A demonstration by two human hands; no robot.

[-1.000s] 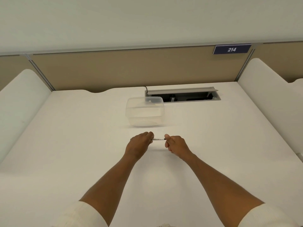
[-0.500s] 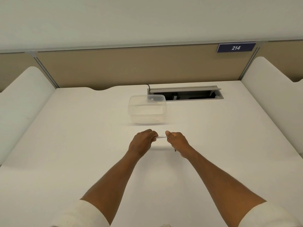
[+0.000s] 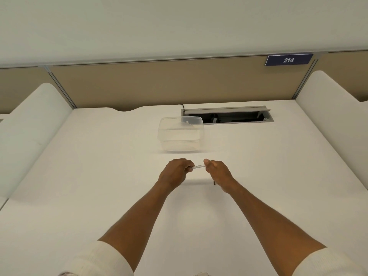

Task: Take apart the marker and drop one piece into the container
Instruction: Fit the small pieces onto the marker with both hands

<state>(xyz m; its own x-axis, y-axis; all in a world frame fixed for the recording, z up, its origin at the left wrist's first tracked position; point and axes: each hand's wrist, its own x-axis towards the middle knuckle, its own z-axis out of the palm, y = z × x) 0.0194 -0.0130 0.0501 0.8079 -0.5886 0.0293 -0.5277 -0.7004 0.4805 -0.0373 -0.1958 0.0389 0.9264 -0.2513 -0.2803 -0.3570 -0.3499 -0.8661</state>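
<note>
Both hands [image 3: 176, 172] [image 3: 218, 172] forward — fingers apparently curled

the person showed 2 bare forearms running up from the bottom edge. the left hand [image 3: 176, 172] and right hand [image 3: 218, 173] wore no gloves, rings or watch. at about 7 o'clock a short cream-white ribbed sleeve [image 3: 99, 259] ended above the elbow, and a matching sleeve [image 3: 326, 262] sat at about 5 o'clock.
</note>
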